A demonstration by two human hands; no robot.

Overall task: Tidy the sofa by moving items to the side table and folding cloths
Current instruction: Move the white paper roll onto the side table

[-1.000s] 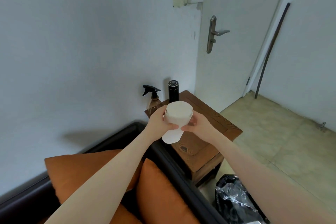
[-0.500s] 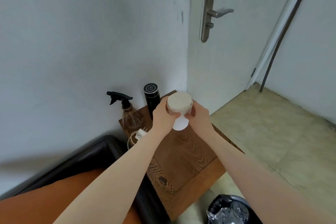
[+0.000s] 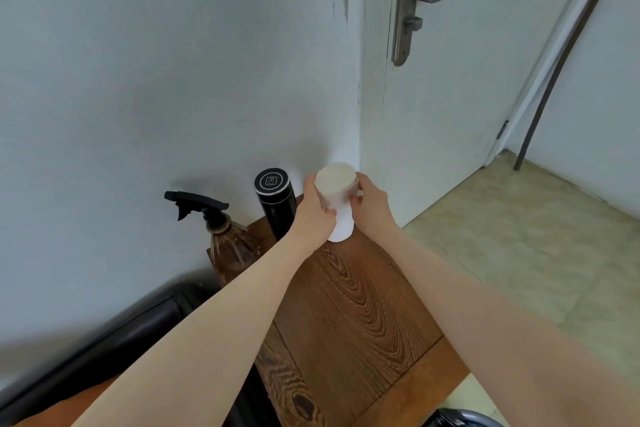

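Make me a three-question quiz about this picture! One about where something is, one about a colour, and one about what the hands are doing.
1. Where is the spray bottle?
A. on the floor
B. on the side table, left of the flask
C. on the sofa

2. What colour is the flask?
A. black
B. red
C. yellow

3. What are the left hand and right hand doing?
A. hanging empty
B. turning the door handle
C. holding the paper roll

Answers: 1 B, it stands at the table's back corner. 2 A, its body and lid are black. 3 C, fingers of both hands curl round the roll.
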